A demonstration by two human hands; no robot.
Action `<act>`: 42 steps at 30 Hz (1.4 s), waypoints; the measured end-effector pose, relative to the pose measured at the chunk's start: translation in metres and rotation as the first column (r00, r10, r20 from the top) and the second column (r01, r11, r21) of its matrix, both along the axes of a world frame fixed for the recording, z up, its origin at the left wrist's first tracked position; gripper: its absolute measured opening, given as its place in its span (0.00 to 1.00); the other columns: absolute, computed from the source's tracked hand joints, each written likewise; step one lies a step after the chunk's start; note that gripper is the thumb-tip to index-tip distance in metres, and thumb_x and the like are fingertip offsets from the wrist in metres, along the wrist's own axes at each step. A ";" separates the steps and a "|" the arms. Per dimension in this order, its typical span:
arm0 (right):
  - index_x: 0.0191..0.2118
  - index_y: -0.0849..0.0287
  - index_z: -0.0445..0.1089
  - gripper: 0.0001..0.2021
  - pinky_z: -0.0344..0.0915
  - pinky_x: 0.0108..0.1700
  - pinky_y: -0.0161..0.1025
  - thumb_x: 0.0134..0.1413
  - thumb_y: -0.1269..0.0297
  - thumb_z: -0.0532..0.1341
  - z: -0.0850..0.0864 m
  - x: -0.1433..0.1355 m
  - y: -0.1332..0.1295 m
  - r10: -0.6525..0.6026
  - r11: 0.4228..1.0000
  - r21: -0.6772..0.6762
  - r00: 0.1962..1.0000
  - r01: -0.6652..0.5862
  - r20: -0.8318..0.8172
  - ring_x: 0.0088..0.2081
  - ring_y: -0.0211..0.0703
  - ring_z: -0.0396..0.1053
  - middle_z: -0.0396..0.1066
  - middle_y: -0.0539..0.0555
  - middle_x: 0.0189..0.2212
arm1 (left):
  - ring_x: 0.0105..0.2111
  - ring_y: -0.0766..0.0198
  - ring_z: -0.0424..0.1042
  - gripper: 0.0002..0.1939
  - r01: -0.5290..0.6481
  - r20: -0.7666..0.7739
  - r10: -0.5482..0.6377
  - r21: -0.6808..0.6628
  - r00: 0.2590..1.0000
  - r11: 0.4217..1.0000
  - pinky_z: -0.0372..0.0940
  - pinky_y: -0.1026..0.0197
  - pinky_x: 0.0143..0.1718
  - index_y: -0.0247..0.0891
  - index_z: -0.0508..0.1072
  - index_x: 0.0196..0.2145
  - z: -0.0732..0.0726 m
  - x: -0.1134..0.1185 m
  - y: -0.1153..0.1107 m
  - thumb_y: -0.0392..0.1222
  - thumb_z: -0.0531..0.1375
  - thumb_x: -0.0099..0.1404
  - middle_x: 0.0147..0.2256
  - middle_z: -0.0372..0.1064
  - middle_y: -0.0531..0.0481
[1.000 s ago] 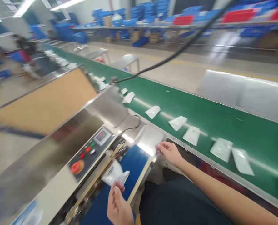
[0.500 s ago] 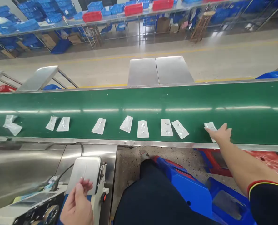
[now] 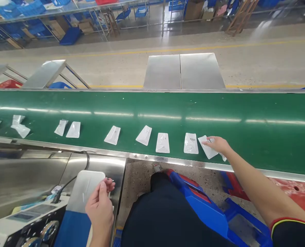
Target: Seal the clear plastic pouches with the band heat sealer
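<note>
Several flat white sachets lie in a loose row on a green conveyor belt. My right hand is over the belt, its fingers closed on a white sachet at the right end of the row. A corner of another sachet sticks out beneath the hand, mostly hidden. Just left of them lies a sachet with dark print. My left hand is raised beside the metal plate of a bench machine, fingers curled against the thumb; a tiny dark thing shows at the fingertips, too small to name.
A metal rail edges the belt on my side. The steel bench at left carries the machine and a black cable. Blue and red plastic seating stands at my right. Beyond the belt are steel tables.
My right hand has moved left along the belt from the rightmost sachet to its neighbour, bringing that sachet along. My left hand has shifted up and right. The view has tilted down.
</note>
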State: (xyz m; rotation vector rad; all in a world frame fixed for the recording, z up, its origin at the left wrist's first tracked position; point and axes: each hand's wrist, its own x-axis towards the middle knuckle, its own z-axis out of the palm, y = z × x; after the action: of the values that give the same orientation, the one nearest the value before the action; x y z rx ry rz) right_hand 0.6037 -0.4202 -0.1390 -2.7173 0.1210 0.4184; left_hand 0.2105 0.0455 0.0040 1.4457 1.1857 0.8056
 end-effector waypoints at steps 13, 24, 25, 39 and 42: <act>0.43 0.62 0.81 0.23 0.64 0.39 0.44 0.56 0.46 0.63 0.035 -0.044 0.112 -0.005 1.000 0.025 0.999 0.004 0.042 0.37 0.56 0.74 0.79 0.62 0.31 | 0.32 0.55 0.83 0.24 -0.174 0.005 0.174 0.015 0.985 0.985 0.81 0.53 0.40 0.33 0.84 0.43 -0.001 -0.100 -0.030 0.60 0.68 0.66 0.35 0.83 0.44; 0.33 0.59 0.79 0.23 0.65 0.34 0.37 0.61 0.42 0.64 0.195 -0.287 0.374 0.780 0.346 0.666 0.597 -0.661 0.187 0.30 0.43 0.69 0.76 0.52 0.27 | 0.55 0.49 0.78 0.19 0.210 -0.090 -0.190 0.467 0.978 0.859 0.72 0.50 0.58 0.41 0.81 0.56 0.020 -0.099 -0.022 0.51 0.62 0.74 0.54 0.80 0.39; 0.33 0.59 0.79 0.22 0.65 0.34 0.37 0.61 0.43 0.64 0.201 -0.306 0.390 0.834 0.285 0.707 0.532 -0.647 0.150 0.29 0.42 0.68 0.75 0.51 0.27 | 0.52 0.50 0.79 0.18 0.160 -0.061 -0.149 0.451 0.987 0.878 0.73 0.51 0.56 0.41 0.81 0.55 0.020 -0.102 -0.018 0.52 0.61 0.75 0.53 0.80 0.40; 0.32 0.57 0.72 0.21 0.47 0.23 0.34 0.51 0.41 0.68 0.178 -0.353 0.481 0.922 0.371 0.623 0.356 -0.689 -0.154 0.19 0.35 0.52 0.56 0.43 0.15 | 0.28 0.61 0.67 0.25 -0.279 0.240 0.346 -0.274 0.907 0.920 0.62 0.62 0.32 0.37 0.76 0.27 -0.017 -0.151 0.016 0.63 0.66 0.64 0.25 0.70 0.51; 0.29 0.57 0.70 0.19 0.46 0.23 0.34 0.46 0.46 0.71 0.169 -0.349 0.512 0.866 0.497 0.596 0.409 -0.631 -0.288 0.20 0.34 0.51 0.57 0.43 0.16 | 0.26 0.61 0.68 0.25 -0.279 0.311 0.481 -0.518 0.820 0.809 0.63 0.61 0.31 0.36 0.76 0.26 -0.036 -0.137 0.044 0.64 0.71 0.55 0.23 0.68 0.51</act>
State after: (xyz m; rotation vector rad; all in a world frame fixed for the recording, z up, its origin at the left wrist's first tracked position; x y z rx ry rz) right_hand 0.2544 0.0916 0.0305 -1.9562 -1.0324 1.3480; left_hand 0.0735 0.0892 -0.0318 0.5923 1.2319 0.9873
